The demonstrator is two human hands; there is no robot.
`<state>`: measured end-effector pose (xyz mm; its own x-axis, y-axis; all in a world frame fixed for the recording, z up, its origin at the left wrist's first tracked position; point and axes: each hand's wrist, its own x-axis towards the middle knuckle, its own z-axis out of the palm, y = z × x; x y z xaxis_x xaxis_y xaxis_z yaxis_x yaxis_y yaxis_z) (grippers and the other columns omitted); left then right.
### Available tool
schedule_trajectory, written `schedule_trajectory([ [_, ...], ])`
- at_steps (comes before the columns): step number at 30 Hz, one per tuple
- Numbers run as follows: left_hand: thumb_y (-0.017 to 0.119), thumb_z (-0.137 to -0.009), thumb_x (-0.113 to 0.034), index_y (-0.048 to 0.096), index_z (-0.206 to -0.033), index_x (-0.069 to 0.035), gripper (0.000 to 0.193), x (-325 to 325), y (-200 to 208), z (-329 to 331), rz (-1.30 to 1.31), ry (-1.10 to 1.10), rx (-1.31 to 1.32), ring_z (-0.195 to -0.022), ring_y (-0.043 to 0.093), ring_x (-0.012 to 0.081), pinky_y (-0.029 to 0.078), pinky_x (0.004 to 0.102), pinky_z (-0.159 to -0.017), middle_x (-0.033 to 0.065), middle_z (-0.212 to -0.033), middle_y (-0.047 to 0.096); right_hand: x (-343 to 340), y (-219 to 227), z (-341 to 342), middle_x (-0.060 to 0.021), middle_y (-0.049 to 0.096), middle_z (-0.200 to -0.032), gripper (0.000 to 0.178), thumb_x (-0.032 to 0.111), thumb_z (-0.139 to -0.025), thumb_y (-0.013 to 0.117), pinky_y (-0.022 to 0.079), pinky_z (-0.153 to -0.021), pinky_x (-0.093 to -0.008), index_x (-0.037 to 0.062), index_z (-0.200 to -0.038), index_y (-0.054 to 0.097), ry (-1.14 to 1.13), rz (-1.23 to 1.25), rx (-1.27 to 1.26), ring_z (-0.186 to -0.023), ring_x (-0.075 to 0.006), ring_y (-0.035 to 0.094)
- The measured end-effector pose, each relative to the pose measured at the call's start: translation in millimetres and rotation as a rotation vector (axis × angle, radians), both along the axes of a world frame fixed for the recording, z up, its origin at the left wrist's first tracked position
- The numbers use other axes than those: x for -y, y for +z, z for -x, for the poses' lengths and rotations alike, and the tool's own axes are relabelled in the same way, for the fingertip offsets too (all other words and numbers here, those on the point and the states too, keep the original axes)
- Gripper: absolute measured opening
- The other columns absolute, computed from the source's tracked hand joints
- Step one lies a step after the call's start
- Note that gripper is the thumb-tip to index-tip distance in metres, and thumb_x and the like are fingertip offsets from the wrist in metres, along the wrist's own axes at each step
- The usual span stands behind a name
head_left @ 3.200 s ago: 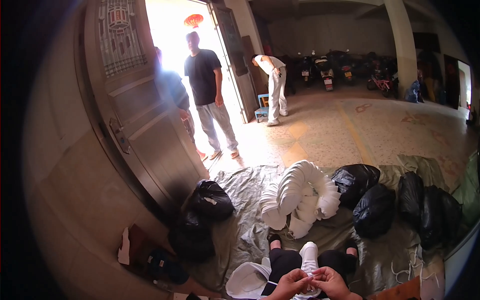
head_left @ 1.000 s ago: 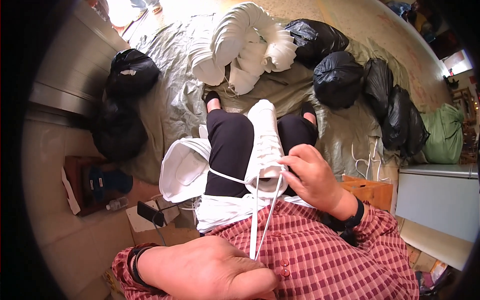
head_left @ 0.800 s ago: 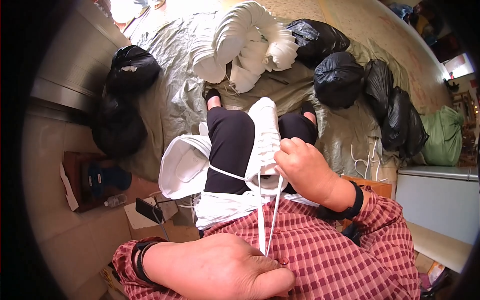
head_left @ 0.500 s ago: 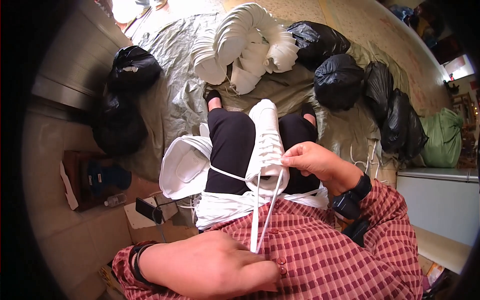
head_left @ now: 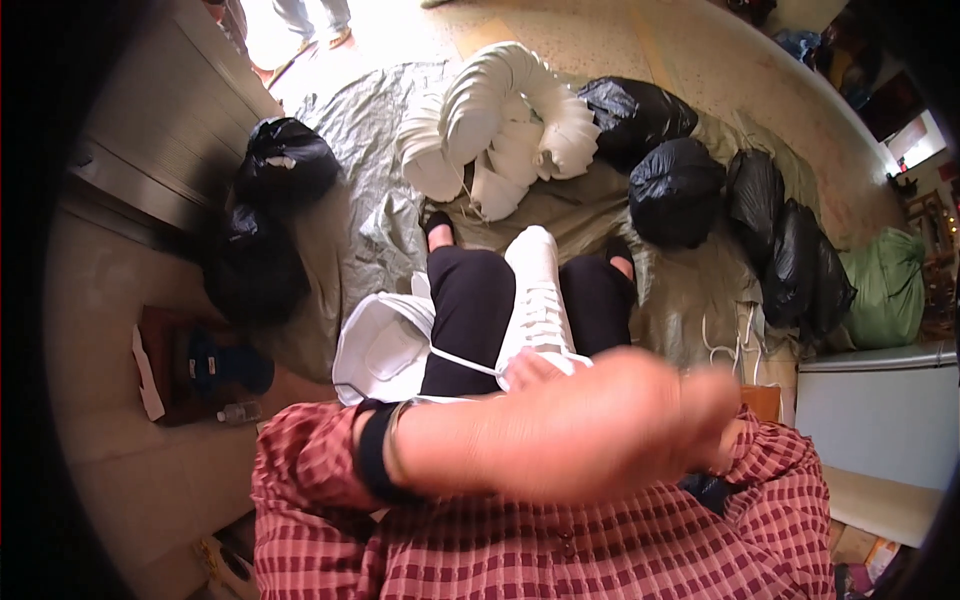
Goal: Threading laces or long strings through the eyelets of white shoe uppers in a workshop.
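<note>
A white lace-up sneaker (head_left: 541,290) lies between my knees, toe pointing away, with laces crossed over its front. My left hand (head_left: 630,425) is raised across my lap, in front of the shoe's opening. Its fingers are smeared by motion, so what they hold cannot be made out. Behind it, a few blurred fingertips of my right hand (head_left: 533,370) touch the area at the sneaker's collar; the rest of that hand is hidden. A white cord (head_left: 465,360) runs from beside the shoe over my left thigh toward a white shoe upper (head_left: 385,345).
A curved stack of white shoe uppers (head_left: 500,110) lies on the grey tarp (head_left: 365,130) beyond my feet. Black plastic bags (head_left: 678,190) stand at right, more black bags (head_left: 255,265) at left. A green sack (head_left: 882,290) and a small bottle (head_left: 239,412) flank me.
My left hand has swung up and rightward from my lap, now covering the laces' loose ends. My right hand has moved toward the shoe's collar. The view has shifted slightly.
</note>
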<state>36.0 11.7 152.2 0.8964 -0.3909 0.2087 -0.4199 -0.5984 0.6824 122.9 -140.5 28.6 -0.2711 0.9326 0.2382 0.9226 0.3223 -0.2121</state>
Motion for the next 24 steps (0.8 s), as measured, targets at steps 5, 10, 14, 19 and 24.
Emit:
schedule_trajectory([
  [5,0.048,-0.108,-0.019,0.049,-0.098,-0.001,0.020,-64.1,-70.3,-39.0,0.919,0.676,-0.104,-0.048,0.056,0.0095,0.045,0.0231,-0.047,0.0141,-0.084,0.073,-2.9,-11.5,1.8,-0.0102,0.065,-0.102,0.035,0.025,-0.083,0.053,0.025,-0.114,-0.0609,0.0031,-0.105,0.069,-0.174,-0.067,0.676,-0.112,-0.0265,0.058],
  [10,0.059,-0.102,-0.014,0.048,-0.087,-0.003,0.021,-66.8,-202.6,13.3,0.496,1.052,-0.008,-0.050,0.056,0.0225,0.043,0.0375,-0.049,0.0112,-0.059,0.054,-26.4,-1.6,-12.4,-0.0091,0.065,-0.072,0.018,0.022,-0.083,0.061,0.047,-0.096,-0.0478,0.0077,-0.076,0.070,-0.011,0.083,0.105,-0.077,-0.0266,0.068],
  [14,0.061,-0.101,-0.016,0.051,-0.087,-0.002,0.022,-27.9,-207.5,65.7,0.528,1.001,-0.248,-0.055,0.058,0.0225,0.045,0.0365,-0.054,0.0125,-0.063,0.056,-38.9,5.8,-26.7,-0.0137,0.070,-0.073,0.031,0.034,-0.089,0.066,0.053,-0.072,-0.0451,0.0049,-0.076,0.070,-0.286,0.486,-0.299,-0.071,-0.0307,0.071],
  [19,0.062,-0.095,-0.013,0.046,-0.095,-0.003,0.019,-20.7,-209.6,60.8,0.243,0.893,-0.057,-0.075,0.062,0.0492,0.048,0.0551,-0.061,0.0265,-0.074,0.061,-33.5,8.9,-26.9,-0.0153,0.070,-0.072,0.041,0.044,-0.087,0.069,0.052,-0.065,-0.0458,0.0039,-0.081,0.072,-0.132,0.561,-0.005,-0.071,-0.0331,0.072],
  [24,0.065,-0.094,-0.010,0.049,-0.092,-0.003,0.018,-24.6,-186.9,63.4,0.269,0.844,-0.115,-0.070,0.063,0.0448,0.048,0.0493,-0.057,0.0227,-0.073,0.061,-39.8,-16.4,-49.9,-0.0025,0.068,-0.081,0.032,0.029,-0.103,0.054,0.048,-0.059,-0.0263,0.0016,-0.103,0.071,-0.481,0.794,-1.807,-0.069,-0.0103,0.062],
])
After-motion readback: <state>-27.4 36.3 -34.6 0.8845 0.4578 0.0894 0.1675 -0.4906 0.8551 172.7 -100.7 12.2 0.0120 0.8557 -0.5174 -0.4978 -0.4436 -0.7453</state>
